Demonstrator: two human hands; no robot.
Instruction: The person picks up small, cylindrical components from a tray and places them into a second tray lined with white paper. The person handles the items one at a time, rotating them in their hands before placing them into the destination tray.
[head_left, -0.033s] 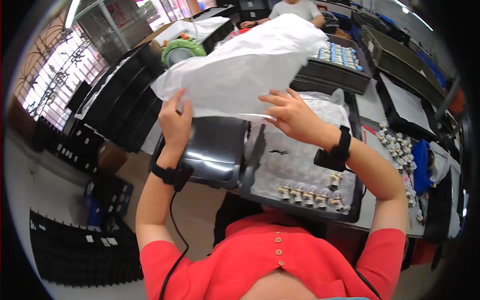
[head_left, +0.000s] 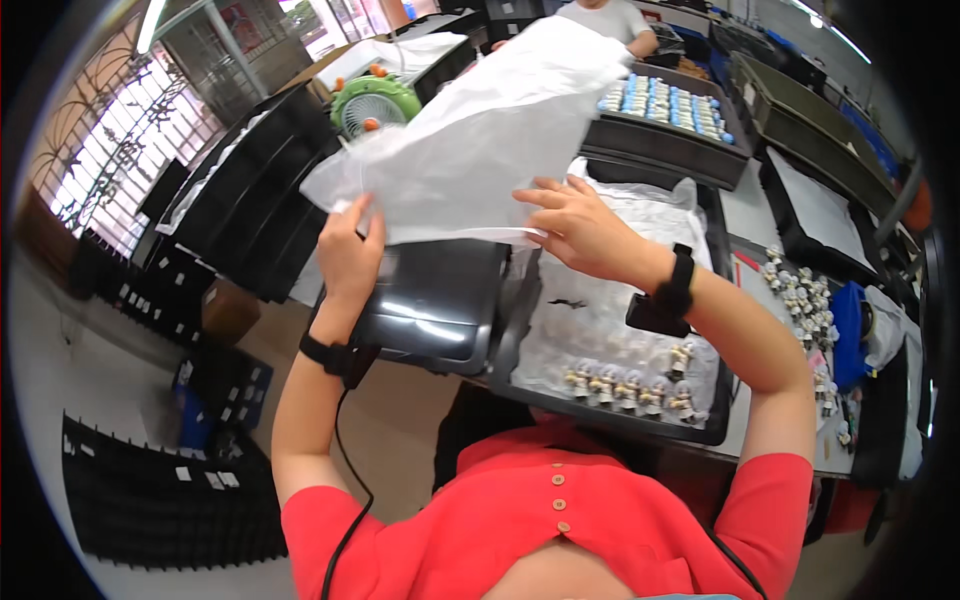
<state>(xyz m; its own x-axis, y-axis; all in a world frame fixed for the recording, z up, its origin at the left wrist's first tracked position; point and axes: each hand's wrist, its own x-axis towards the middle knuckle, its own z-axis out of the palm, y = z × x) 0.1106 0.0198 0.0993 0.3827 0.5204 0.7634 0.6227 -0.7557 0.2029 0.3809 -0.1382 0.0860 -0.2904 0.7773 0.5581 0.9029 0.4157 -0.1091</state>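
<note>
A thin white sheet (head_left: pixel 470 150), slightly see-through, is held up in front of me, billowing away toward the far side. My left hand (head_left: pixel 350 262) pinches its near left corner between thumb and fingers. At the near right edge, my right hand (head_left: pixel 590 232) grips the sheet, some fingers lifted. Below my right forearm sits a black tray (head_left: pixel 620 420) with a crinkled white liner (head_left: pixel 590 320). Several small figurines (head_left: pixel 630 388) stand in a row along its near side, one more just behind them. The sheet hides part of the tray's far left side.
Left of the tray is a glossy black bin (head_left: pixel 430 295). A green fan (head_left: pixel 375 105) stands beyond the sheet. Farther right, a grey crate (head_left: pixel 660 150) holds blue-and-white pieces; loose white figurines (head_left: pixel 805 300) lie on the table. A person (head_left: pixel 610 20) works at the far side.
The sheet's far end has swung slightly left and sunk, uncovering more of the blue-and-white pieces. Both hands keep their hold. My view has shifted a little.
</note>
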